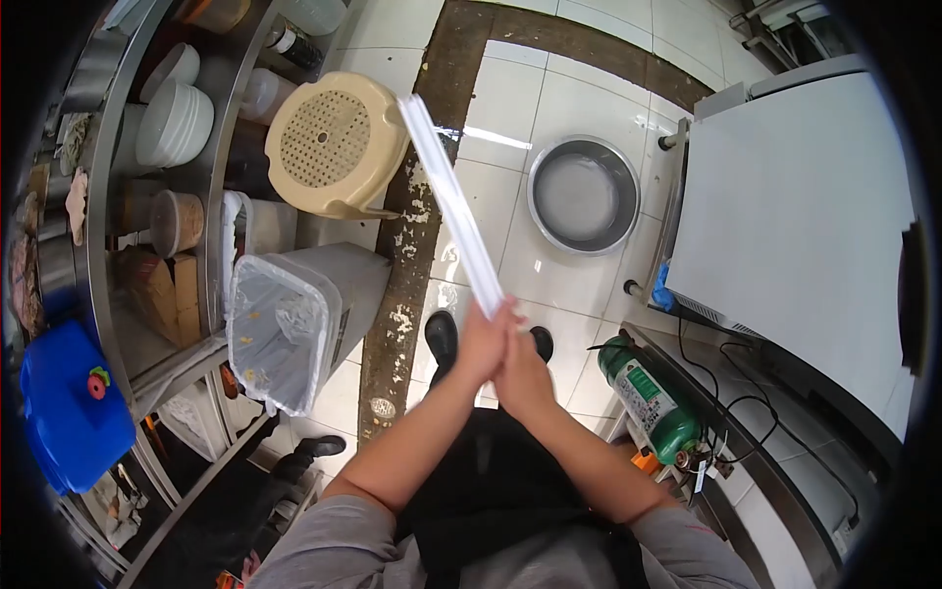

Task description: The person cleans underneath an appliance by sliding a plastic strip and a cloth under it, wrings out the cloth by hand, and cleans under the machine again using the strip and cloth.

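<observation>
In the head view, a long, thin white strip [453, 211] points away from me over the floor, tilted up to the left. Its lengthwise ridges and shiny surface show, but motion blurs it and I cannot tell its exact kind. My left hand [479, 344] is closed at its near end. Pressed close against it, my right hand [523, 371] is also closed around that end, its fingers partly hidden. The far tip of the strip passes beside a beige plastic stool [329, 142] with a perforated seat.
A round metal basin [584, 194] stands on the tiled floor. Left are a lined grey bin [329, 280], metal shelves with bowls and tubs, and a blue lid [69, 407]. Right are a white appliance [785, 236] and a green gas cylinder [648, 401]. Another person's shoe [321, 447] shows lower left.
</observation>
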Available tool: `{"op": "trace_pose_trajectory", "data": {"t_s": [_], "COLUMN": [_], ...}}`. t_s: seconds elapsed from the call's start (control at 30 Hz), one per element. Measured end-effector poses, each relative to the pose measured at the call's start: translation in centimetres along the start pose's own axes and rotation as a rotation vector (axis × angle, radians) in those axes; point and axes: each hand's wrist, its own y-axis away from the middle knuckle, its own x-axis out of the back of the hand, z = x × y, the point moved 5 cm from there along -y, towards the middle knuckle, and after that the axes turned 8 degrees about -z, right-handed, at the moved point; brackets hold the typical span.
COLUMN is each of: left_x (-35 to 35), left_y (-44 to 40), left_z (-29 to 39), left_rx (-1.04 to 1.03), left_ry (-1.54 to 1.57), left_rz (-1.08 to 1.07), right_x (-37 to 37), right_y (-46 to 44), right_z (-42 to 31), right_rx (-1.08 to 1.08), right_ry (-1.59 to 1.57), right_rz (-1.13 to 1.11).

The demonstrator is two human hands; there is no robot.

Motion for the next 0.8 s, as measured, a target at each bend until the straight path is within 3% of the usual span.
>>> {"op": "trace_pose_trajectory", "data": {"t_s": [0.07,0.1,0.13,0.17,0.2,0.23,0.27,0.33,0.37,0.4,0.43,0.5,0.53,0.6,0.63,0.67,0.7,0.73,0.8], "left_x": [4.1,8.0,9.4,11.2,13.9,17.3,23.6,27.0,30.4,32.4,34.5,40.3,41.0,40.3,40.1,40.1,40.1,39.8,39.7], "left_y": [-1.9,-4.5,-5.4,-6.1,-7.6,-9.6,-13.4,-15.3,-17.1,-18.6,-20.0,-23.8,-23.7,-23.1,-23.4,-23.3,-23.3,-23.4,-22.5], "left_z": [5.2,6.1,8.7,11.4,13.3,14.8,14.8,17.5,18.3,18.3,18.2,17.5,18.0,17.9,18.2,18.8,19.3,19.3,19.5], "left_rx": [-0.13,-0.43,-0.384,-0.308,-0.361,-0.291,-0.41,-0.269,-0.166,-0.161,-0.152,-0.202,-0.093,-0.071,-0.056,-0.002,0.055,0.067,0.007], "left_ry": [-0.327,-0.636,-0.328,-0.383,-0.479,-0.688,-0.931,-0.938,-1.107,-0.97,-0.833,-0.75,-0.918,-1.075,-1.098,-1.306,-1.512,-1.527,-1.504], "left_rz": [0.192,0.351,0.329,0.393,0.433,0.479,0.62,0.672,0.784,0.725,0.675,0.573,0.646,0.742,0.738,0.812,0.886,0.893,1.135], "right_x": [0.4,0.0,-0.2,-0.4,-1.1,-2.0,-3.3,-6.2,-8.1,-9.9,-9.3,-7.8,-4.2,-2.5,-0.4,-0.3,1.8,2.5,4.2], "right_y": [-3.0,-3.8,-4.4,-4.9,-5.0,-5.4,-5.6,-6.3,-6.9,-7.4,-7.0,-5.7,-6.0,-6.8,-6.7,-7.1,-7.5,-8.1,-9.1], "right_z": [-4.2,-5.0,-5.6,-5.7,-4.7,-2.9,-0.3,7.7,13.6,19.9,24.2,32.2,33.6,44.2,46.5,51.2,52.3,53.0,53.9], "right_rx": [0.144,0.133,0.189,0.234,0.223,0.185,0.142,-0.034,-0.151,-0.349,-0.441,-0.626,-0.844,-0.735,-0.869,-0.746,-0.766,-0.769,-0.805], "right_ry": [-0.054,-0.06,-0.045,-0.029,-0.058,-0.09,-0.129,-0.148,-0.2,-0.233,-0.669,-1.643,-1.65,-1.3,-0.862,-0.677,-0.322,-0.332,-0.056], "right_rz": [0.015,0.024,0.077,0.136,0.114,0.085,0.055,0.012,0.032,0.054,0.082,0.429,0.626,0.682,0.799,0.819,0.606,0.589,0.681]}}
